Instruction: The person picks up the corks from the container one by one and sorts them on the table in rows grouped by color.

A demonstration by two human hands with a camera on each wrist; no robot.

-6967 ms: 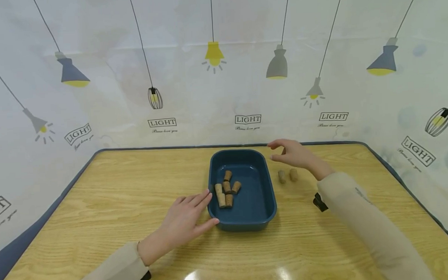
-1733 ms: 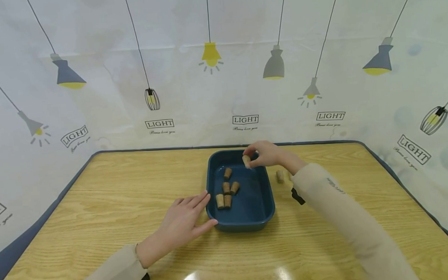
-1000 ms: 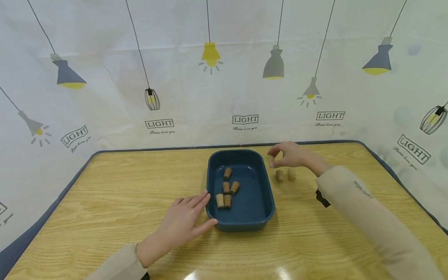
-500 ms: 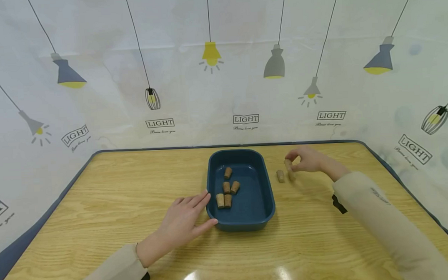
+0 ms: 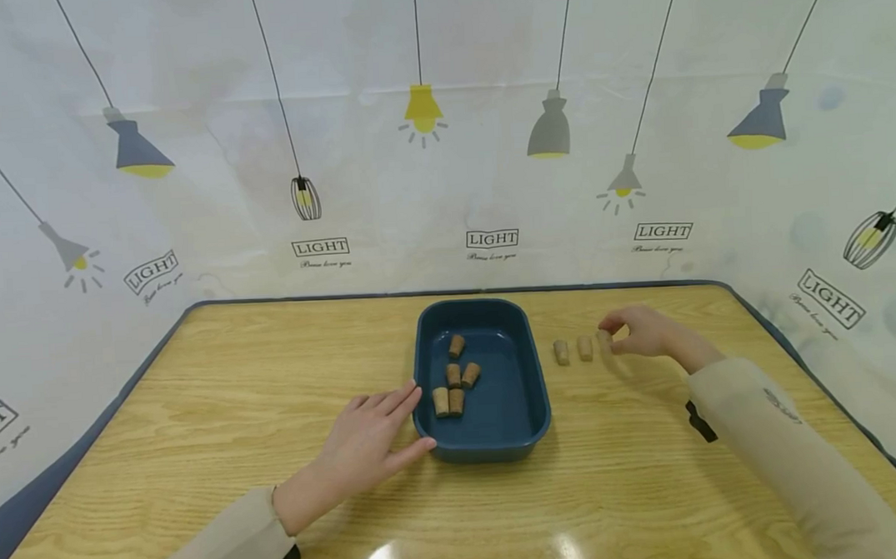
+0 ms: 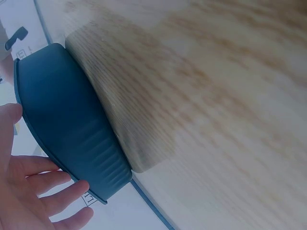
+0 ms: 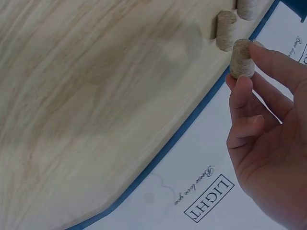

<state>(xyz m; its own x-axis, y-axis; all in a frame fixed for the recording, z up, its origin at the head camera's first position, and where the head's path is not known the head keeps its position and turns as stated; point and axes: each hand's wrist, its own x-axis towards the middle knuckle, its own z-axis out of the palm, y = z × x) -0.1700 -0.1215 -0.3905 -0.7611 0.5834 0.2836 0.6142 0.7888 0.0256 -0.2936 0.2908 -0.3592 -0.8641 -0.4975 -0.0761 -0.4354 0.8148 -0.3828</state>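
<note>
From the head, the right hand [image 5: 645, 331] pinches a pale cork [image 5: 604, 340] beside two other corks [image 5: 585, 348] [image 5: 561, 352] on the desk [image 5: 272, 379], and the left hand [image 5: 365, 437] touches a blue tray [image 5: 505, 394] with five corks in it. From the left wrist, the left hand's fingers are spread along the tray's rim [image 6: 42, 149]. From the right wrist, thumb and fingertips squeeze the pale cork, its long way running nearly top to bottom, one round end toward the top.
</note>
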